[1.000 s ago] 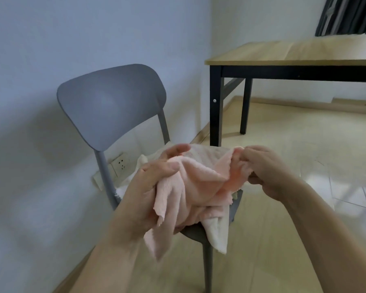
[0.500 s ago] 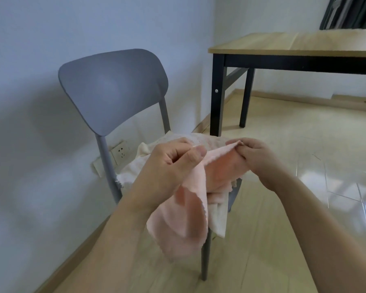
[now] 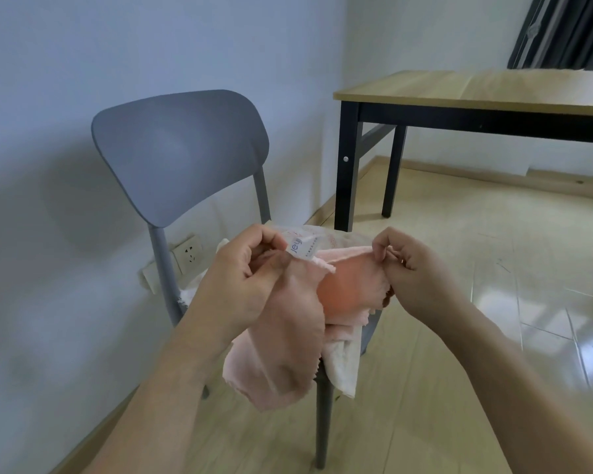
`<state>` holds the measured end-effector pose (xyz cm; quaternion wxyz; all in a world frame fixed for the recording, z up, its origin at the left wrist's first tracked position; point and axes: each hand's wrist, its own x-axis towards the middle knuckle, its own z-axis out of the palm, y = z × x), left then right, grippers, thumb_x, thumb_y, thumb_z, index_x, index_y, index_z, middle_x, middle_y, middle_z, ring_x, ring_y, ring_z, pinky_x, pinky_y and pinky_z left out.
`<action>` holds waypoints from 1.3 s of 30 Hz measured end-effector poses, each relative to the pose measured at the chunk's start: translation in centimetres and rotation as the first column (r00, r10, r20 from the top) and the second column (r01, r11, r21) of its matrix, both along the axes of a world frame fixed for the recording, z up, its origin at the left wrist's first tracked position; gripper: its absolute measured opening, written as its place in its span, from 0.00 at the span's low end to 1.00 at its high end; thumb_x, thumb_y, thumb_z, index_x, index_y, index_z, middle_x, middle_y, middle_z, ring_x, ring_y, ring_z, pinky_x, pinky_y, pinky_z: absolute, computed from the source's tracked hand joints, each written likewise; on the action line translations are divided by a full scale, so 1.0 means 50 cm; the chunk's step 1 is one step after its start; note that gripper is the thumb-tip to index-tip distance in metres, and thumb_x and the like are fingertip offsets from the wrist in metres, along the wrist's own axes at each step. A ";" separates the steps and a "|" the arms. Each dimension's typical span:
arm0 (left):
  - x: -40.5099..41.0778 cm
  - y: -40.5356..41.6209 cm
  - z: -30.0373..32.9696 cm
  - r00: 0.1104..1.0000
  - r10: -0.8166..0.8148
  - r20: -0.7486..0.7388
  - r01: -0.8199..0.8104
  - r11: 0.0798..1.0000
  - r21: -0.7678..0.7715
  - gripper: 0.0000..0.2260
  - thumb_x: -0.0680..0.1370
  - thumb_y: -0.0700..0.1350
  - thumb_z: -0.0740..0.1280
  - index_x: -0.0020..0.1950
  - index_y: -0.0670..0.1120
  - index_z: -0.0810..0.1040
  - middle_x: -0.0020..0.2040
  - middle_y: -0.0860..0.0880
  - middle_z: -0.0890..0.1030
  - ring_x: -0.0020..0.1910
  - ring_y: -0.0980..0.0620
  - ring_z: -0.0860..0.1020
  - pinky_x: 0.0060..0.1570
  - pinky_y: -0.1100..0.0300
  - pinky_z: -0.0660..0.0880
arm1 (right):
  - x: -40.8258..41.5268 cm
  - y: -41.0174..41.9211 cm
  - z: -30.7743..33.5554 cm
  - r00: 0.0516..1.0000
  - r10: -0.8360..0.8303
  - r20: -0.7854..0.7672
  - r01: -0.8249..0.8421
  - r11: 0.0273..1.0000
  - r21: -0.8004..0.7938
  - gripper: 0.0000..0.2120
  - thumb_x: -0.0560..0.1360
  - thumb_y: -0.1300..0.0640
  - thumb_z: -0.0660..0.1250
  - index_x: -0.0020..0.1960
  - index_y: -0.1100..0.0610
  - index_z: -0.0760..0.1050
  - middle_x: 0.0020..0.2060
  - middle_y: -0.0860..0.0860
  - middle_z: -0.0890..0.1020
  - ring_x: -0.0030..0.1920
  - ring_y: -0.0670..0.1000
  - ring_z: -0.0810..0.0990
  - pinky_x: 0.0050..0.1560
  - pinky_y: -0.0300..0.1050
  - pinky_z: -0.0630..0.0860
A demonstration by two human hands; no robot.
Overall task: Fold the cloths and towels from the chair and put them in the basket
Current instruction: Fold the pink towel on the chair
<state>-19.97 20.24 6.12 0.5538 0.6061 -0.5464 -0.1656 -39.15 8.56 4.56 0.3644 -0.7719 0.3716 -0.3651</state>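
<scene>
A pink cloth (image 3: 288,336) hangs between my hands above the grey chair (image 3: 182,152). My left hand (image 3: 243,278) pinches its upper edge by a white label, and the cloth drapes down below that hand. My right hand (image 3: 411,271) pinches the same edge further right, fingers curled. A cream cloth (image 3: 343,364) lies on the chair seat under the pink one and hangs over the seat's front. No basket is in view.
A wooden table with black legs (image 3: 473,94) stands behind and to the right of the chair. A wall socket (image 3: 187,251) sits low on the wall behind the chair. Light wooden floor (image 3: 459,388) spreads right and forward.
My hands have moved apart and stretched the pink cloth's top edge between them. The white label now shows at my left fingers. More of the cloth hangs below.
</scene>
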 end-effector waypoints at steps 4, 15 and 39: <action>-0.010 -0.008 -0.001 0.994 -0.034 -0.107 0.034 0.999 -0.001 0.06 0.78 0.39 0.67 0.43 0.49 0.77 0.40 0.50 0.83 0.40 0.60 0.78 0.41 0.68 0.74 | 0.007 0.008 0.014 0.986 0.048 0.159 -0.070 0.989 0.132 0.19 0.71 0.77 0.51 0.33 0.61 0.75 0.31 0.54 0.76 0.32 0.51 0.74 0.31 0.41 0.72; -0.028 -0.050 -0.027 0.980 -0.040 -0.197 0.039 0.999 -0.007 0.06 0.78 0.39 0.67 0.42 0.49 0.77 0.36 0.55 0.79 0.36 0.60 0.75 0.38 0.69 0.72 | 0.024 0.020 0.009 0.960 0.281 0.005 -0.279 0.952 0.123 0.17 0.70 0.55 0.74 0.57 0.47 0.76 0.55 0.41 0.77 0.48 0.42 0.77 0.45 0.37 0.76; -0.088 0.063 0.294 0.354 -0.213 0.911 -0.119 0.956 0.270 0.16 0.81 0.60 0.49 0.44 0.53 0.70 0.39 0.54 0.74 0.54 0.53 0.66 0.62 0.56 0.49 | -0.053 -0.008 0.240 0.995 0.068 -0.068 -0.081 0.974 -0.214 0.10 0.77 0.59 0.60 0.38 0.61 0.69 0.32 0.51 0.71 0.33 0.49 0.67 0.36 0.45 0.65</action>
